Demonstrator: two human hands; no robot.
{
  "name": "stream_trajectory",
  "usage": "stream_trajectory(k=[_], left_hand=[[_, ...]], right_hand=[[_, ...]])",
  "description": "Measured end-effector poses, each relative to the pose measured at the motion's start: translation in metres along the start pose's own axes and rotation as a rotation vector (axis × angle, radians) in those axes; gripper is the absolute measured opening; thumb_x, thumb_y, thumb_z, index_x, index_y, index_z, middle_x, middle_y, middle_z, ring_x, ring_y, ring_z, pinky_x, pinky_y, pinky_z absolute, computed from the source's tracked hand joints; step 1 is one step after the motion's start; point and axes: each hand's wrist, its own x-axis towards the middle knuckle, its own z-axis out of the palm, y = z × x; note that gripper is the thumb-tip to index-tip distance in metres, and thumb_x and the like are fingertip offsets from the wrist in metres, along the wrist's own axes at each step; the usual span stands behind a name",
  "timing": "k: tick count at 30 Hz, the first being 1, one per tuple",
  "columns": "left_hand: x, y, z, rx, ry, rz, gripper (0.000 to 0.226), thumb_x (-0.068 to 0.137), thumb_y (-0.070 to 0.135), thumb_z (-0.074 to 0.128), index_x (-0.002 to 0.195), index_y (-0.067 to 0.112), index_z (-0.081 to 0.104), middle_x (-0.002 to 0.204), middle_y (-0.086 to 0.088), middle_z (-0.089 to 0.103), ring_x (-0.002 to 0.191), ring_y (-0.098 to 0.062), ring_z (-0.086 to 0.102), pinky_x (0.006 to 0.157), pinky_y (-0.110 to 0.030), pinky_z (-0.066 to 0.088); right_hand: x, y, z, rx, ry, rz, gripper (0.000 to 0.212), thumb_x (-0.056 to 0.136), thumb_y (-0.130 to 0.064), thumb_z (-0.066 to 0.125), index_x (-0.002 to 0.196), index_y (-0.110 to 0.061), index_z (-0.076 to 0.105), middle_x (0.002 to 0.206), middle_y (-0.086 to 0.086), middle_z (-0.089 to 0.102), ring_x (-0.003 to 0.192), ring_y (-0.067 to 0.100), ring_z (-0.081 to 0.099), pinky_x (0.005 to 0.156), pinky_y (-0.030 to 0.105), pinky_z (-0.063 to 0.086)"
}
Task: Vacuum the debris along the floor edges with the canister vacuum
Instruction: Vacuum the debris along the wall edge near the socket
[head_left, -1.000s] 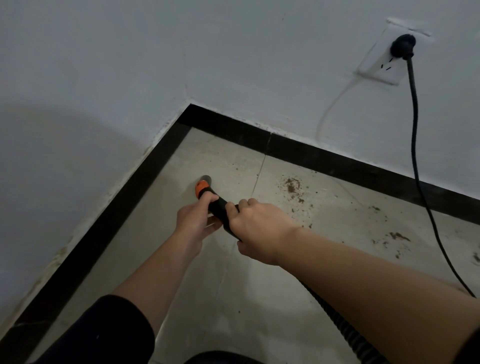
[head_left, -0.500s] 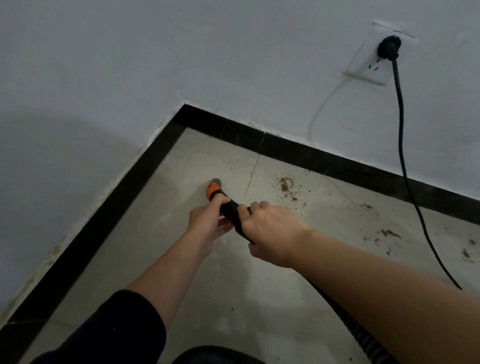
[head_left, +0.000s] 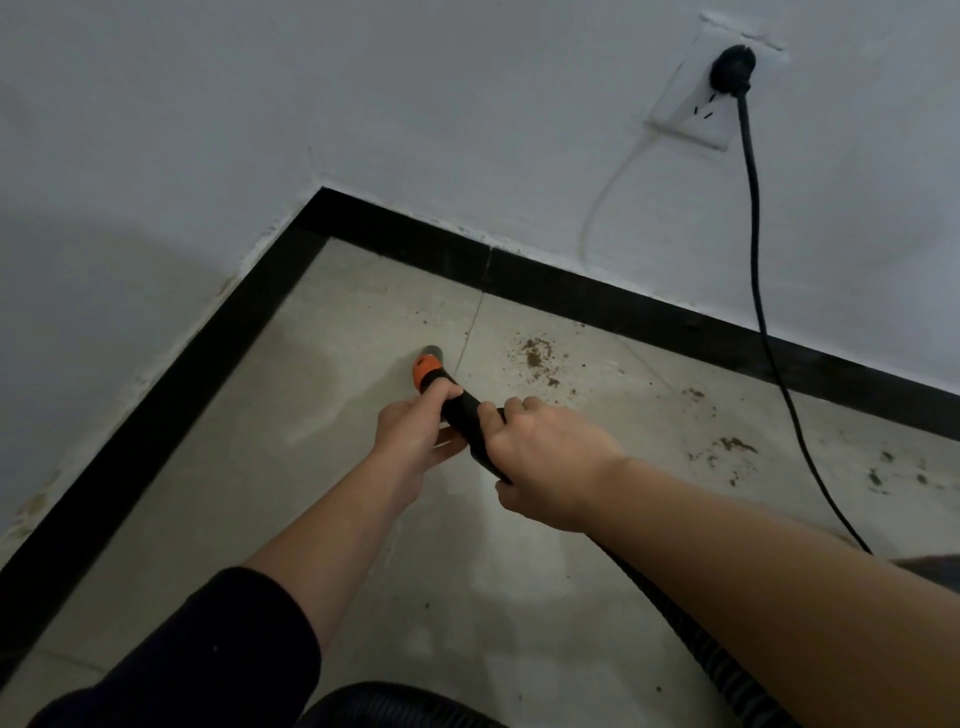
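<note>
- Left hand: fingers and thumb wrapped round the black plastic vacuum wand, directly behind its orange collar
- Right hand: also grasping the vacuum wand, farther back from the grey round mouth, knuckles uppermost and fingers closed over the tube
- Long axis of the vacuum wand: it runs from the two hands forward and slightly left, ending at the mouth, which sits low over the pale grey floor tile; whether the mouth touches the tile cannot be told
- Brown crumbly debris: the nearest patch lies to the right of the mouth, just across the thin tile joint; smaller scattered patches lie well to the right of the mouth, near the foot of the black skirting strip
- Governing relation: the debris lies to the side of the wand's axis, not ahead of it, so the next move probably calls for a rightward swing of the mouth across the joint; the left hand, nearer the mouth, would steer, and the right hand would serve as pivot
- Black ribbed hose: trails back from the mouth end, under the right forearm
- Black power cord: hangs from the white wall socket, far right of the mouth, and reaches the floor near the farther patches, where a long sweep might snag it
</note>
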Motion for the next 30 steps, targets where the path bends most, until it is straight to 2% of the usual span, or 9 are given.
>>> stream_trajectory(k=[5, 13, 20, 30], left_hand=[[-0.007, -0.007, 0.001, 0.007, 0.01, -0.001, 0.018, 0.086, 0.018, 0.067, 0.093, 0.002, 0.063, 0.094, -0.012, 0.069, 0.087, -0.028, 0.07, 0.062, -0.028, 0.057], [-0.019, -0.013, 0.009, -0.016, 0.002, -0.022, 0.014, 0.087, 0.016, 0.066, 0.088, 0.003, 0.062, 0.094, -0.013, 0.068, 0.085, -0.026, 0.069, 0.069, -0.031, 0.058], [-0.019, -0.007, 0.013, -0.029, -0.012, -0.034, 0.013, 0.087, 0.016, 0.065, 0.086, 0.004, 0.062, 0.094, -0.013, 0.068, 0.082, -0.025, 0.069, 0.067, -0.03, 0.059], [-0.002, 0.014, 0.007, -0.021, 0.016, -0.009, 0.014, 0.088, 0.02, 0.065, 0.09, 0.007, 0.062, 0.099, -0.012, 0.068, 0.082, -0.02, 0.068, 0.053, -0.022, 0.054]], right_hand=[[-0.009, -0.002, 0.003, -0.005, 0.0, -0.003, 0.046, 0.095, -0.018, 0.049, 0.136, -0.003, 0.035, 0.113, 0.017, 0.053, 0.098, 0.027, 0.051, 0.072, 0.032, 0.044], [-0.021, 0.001, 0.0, -0.034, -0.022, -0.011, 0.046, 0.095, -0.018, 0.049, 0.136, -0.003, 0.036, 0.114, 0.015, 0.053, 0.099, 0.027, 0.052, 0.072, 0.031, 0.043], [-0.016, 0.003, -0.002, -0.02, -0.033, 0.011, 0.046, 0.093, -0.019, 0.05, 0.134, -0.005, 0.037, 0.11, 0.015, 0.054, 0.094, 0.027, 0.053, 0.075, 0.034, 0.05], [0.015, 0.003, -0.007, -0.022, 0.007, 0.029, 0.051, 0.093, -0.022, 0.055, 0.136, -0.004, 0.036, 0.113, 0.015, 0.054, 0.098, 0.027, 0.054, 0.077, 0.034, 0.053]])
